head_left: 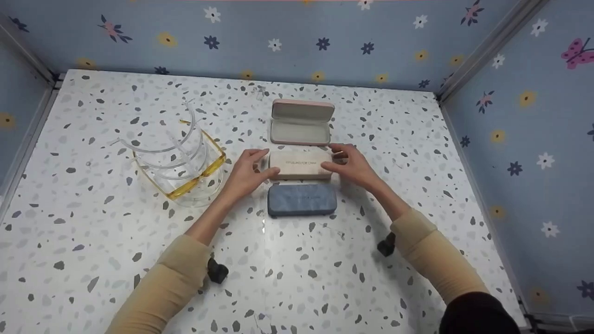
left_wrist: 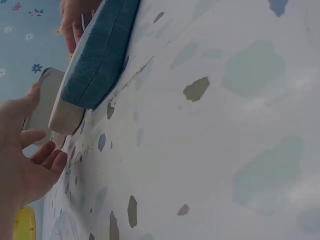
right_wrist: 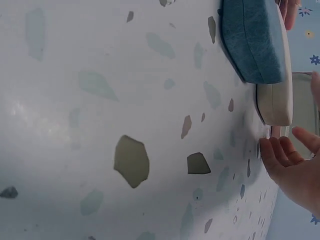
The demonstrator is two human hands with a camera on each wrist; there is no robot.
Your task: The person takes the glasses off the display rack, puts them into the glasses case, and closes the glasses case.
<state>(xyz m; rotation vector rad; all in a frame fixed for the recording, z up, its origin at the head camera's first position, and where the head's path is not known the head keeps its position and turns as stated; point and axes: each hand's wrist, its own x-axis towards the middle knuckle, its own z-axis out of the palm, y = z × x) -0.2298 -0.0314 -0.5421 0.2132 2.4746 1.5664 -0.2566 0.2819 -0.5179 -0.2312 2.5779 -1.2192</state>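
Observation:
A cream glasses case [head_left: 300, 168], closed and with lettering on its lid, lies between the two hands. My left hand [head_left: 248, 172] is at its left end, thumb over the lid's edge and fingers beside it. At the right end is my right hand [head_left: 352, 168], its thumb likewise over the lid. In the wrist views the fingers of both hands look loosely bent and a little apart from the case; whether a thumb touches it I cannot tell. A closed blue glasses case [head_left: 302, 200] lies just nearer. Behind the cream one stands an open pink case [head_left: 301, 132] with a grey lining.
To the left stands a clear curved rack [head_left: 185, 150] with yellow-framed glasses [head_left: 197, 182] on it. The speckled white table [head_left: 297, 278] meets blue flowered panels [head_left: 287, 41] at the back and sides.

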